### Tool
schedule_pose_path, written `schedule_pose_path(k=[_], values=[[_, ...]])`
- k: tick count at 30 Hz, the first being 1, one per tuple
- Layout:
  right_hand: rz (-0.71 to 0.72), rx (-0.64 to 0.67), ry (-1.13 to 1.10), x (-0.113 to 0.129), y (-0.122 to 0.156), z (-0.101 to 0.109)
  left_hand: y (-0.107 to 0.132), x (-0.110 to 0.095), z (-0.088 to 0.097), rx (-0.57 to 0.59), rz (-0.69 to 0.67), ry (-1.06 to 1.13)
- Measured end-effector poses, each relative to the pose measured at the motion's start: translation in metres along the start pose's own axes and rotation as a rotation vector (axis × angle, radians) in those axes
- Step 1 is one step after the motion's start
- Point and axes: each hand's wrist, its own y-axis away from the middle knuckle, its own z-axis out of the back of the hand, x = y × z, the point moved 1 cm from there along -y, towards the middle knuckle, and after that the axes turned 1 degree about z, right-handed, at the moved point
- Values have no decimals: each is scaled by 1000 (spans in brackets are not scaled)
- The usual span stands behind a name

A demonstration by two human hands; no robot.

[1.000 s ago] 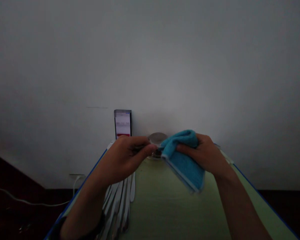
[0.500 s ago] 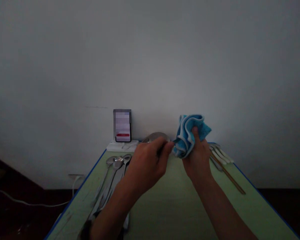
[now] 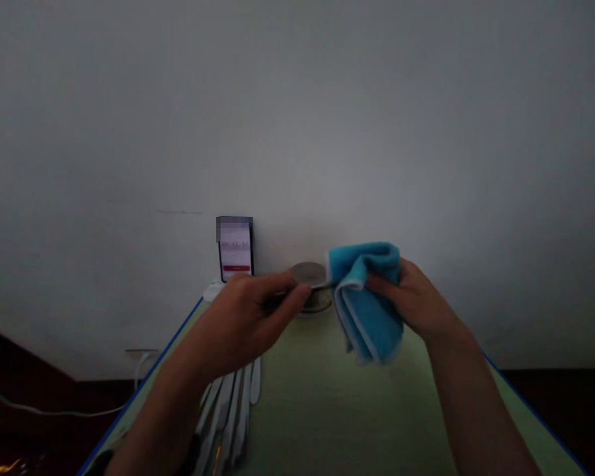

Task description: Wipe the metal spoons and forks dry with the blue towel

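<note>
My left hand (image 3: pixel 258 311) pinches a thin, dark metal utensil (image 3: pixel 320 287) between thumb and fingers, above the table. Its far end runs into the folds of a blue cloth (image 3: pixel 371 317) with pale edging, so its kind cannot be made out. Wrapped in that cloth, my right hand (image 3: pixel 421 301) grips it, thumb on the near side, around the hidden end. Behind my fingers, against the wall, stands a round metal dish (image 3: pixel 308 271), partly covered by my left hand.
Several metal knives (image 3: pixel 233 410) lie side by side on the green table (image 3: pixel 337 403), partly under my left forearm. A phone (image 3: pixel 237 251) with a running timer leans upright at the back left. A white cable (image 3: pixel 69 413) hangs beyond the table's left edge.
My left hand has drawn back to the left and my right hand to the right. The cloth has opened and hangs lower. My forearms now cover the spoons and the chopsticks.
</note>
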Motion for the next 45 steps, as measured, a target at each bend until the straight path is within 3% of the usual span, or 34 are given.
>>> schedule_pose_path(k=[3,6,17,20,23,28,34,37,42,45], values=[[-4,366,364,13,10,10,3,4,5,81,20,49],[50,494,525,25,14,4,2,4,5,75,59,63],[88,403,654,27,12,-8,0,-4,4,-60,179,26],[88,407,662,28,13,-7,-1,-5,0,-18,193,52],[76,417,653,27,13,-2,0,-2,0,107,150,101],[-16,405,645,21,12,9,9,15,11,294,99,161],[-39,431,630,16,14,15,16,18,20,393,63,119],[4,448,681,20,15,9,13,9,16,418,37,44],[150,616,733,25,15,-14,10,-3,3,409,-49,-27],[178,616,746,24,15,-22,10,-6,-4,413,-53,-37]])
